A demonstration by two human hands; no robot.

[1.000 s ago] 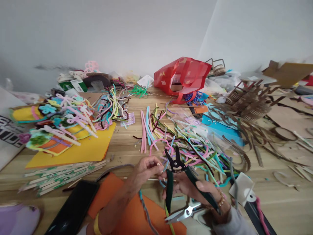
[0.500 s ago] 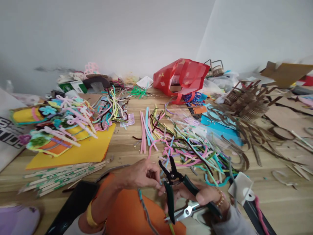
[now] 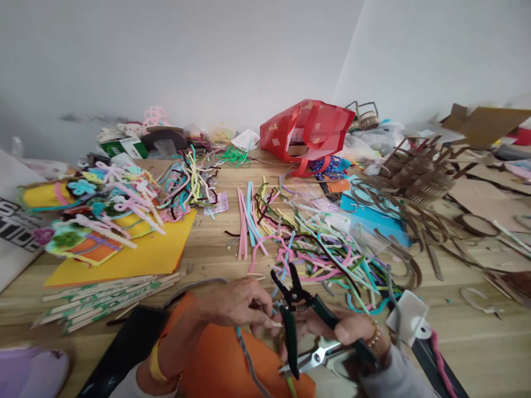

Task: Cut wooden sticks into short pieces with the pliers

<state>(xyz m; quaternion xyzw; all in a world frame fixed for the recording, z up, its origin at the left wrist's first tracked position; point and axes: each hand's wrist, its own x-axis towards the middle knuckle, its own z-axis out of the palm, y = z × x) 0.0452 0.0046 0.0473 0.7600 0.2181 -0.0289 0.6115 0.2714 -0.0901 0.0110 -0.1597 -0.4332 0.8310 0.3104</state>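
My left hand [image 3: 236, 303] is closed in a pinch, a small pale piece [image 3: 277, 324] showing at its fingertips. My right hand [image 3: 348, 329] grips wire strippers [image 3: 295, 298] with dark green handles. Their black jaws are spread and point away from me. Beneath that hand, scissors [image 3: 318, 357] with silver blades lie angled, their handles partly hidden. Both hands are close together above an orange sheet [image 3: 215, 359]. A twisted grey and blue pipe cleaner [image 3: 249, 359] hangs below my left hand.
Loose coloured pipe cleaners [image 3: 327, 249] spread across the table beyond my hands. On the left are pipe-cleaner flowers [image 3: 83, 188], yellow sheets [image 3: 166, 260] and wrapped chopsticks [image 3: 108, 298]. A red bag [image 3: 277, 132] stands behind; small brown baskets [image 3: 427, 177] are at right.
My left hand has shifted slightly, and the pale piece now shows at its fingertips. The wire strippers stay almost in place. A blurred brown shape has come in at the right edge.
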